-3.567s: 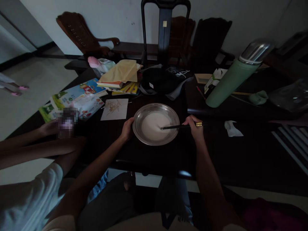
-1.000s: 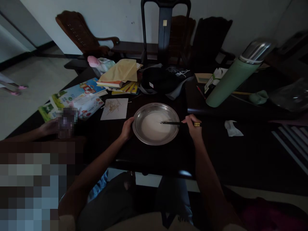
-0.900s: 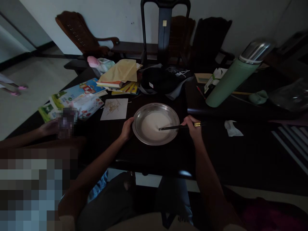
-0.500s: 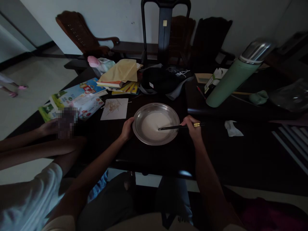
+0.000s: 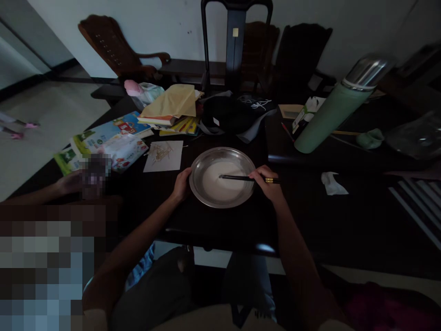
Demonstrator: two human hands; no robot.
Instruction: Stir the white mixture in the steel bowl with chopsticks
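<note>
A wide metal bowl (image 5: pixel 199 195) stands on the dark table with a pale, whitish liquid (image 5: pixel 223 184) in it. My left hand (image 5: pixel 181 185) grips the bowl's left rim, thumb along the edge. Black chopsticks (image 5: pixel 237 177) with gold bands near the top are held in my right hand (image 5: pixel 266 180), over the bowl's right rim. Their tips dip into the liquid near its middle. The fingers of my right hand are wrapped round the chopsticks.
Cotton swabs (image 5: pixel 161 152) lie on a white sheet left of the bowl. Beyond are stacked books (image 5: pixel 168 108) and a black bag (image 5: pixel 227 115). A green thermos (image 5: pixel 330 117) and crumpled tissue (image 5: pixel 334 184) are on the right. Another person's arm (image 5: pixel 44 193) rests at left.
My right hand has moved a little to the left with the chopsticks, and their tips have shifted left and slightly farther away in the liquid. My left hand stays at the rim.
</note>
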